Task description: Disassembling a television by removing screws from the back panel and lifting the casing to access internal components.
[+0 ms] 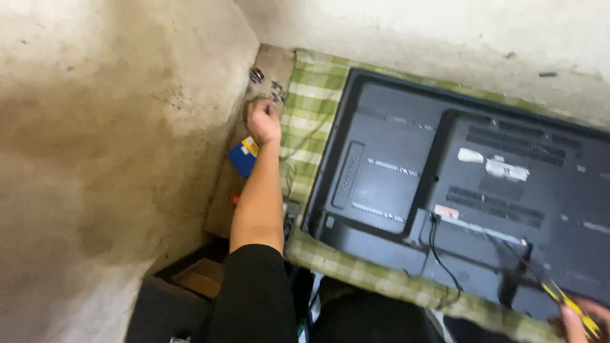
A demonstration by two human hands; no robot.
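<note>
Left hand (263,121) fisted near screws (274,90) by wall; right hand (581,317) gripping yellow-handled tool (559,295) at television (457,190) edge.

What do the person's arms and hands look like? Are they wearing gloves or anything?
No gloves. The left hand is bare, and so is the forearm behind it. Higher up, a black sleeve covers the upper arm. No watch, ring or bracelet shows. Only a small part of the right hand shows at the picture's corner, bare too.

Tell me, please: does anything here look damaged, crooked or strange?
No damage shows. The television lies face down on a green checked cloth, and the cloth's near edge is rumpled. Small metal parts lie loose beside the left hand. The wall is darkly stained.
</note>
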